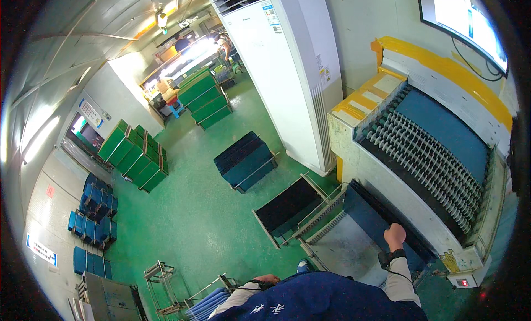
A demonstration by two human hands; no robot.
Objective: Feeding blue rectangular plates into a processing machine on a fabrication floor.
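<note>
My right hand [395,236] is closed at the edge of a dark blue flat panel [362,210], its fingers curled in. This panel leans with other dark panels [415,244] in a metal rack [345,249] below the roller machine. A black band circles my right wrist. Close to my body, my left hand [269,278] shows only in part; its fingers are hidden, so I cannot tell what they do. Beside that forearm lie several blue panels [209,303] in a frame.
A roller conveyor machine [428,169] with another blue panel [442,133] stands at the right. Ahead are a tall white air conditioner [276,72], a rack of dark panels [290,207], a blue stack [246,163] and green stacks [133,158]. Other people work far back.
</note>
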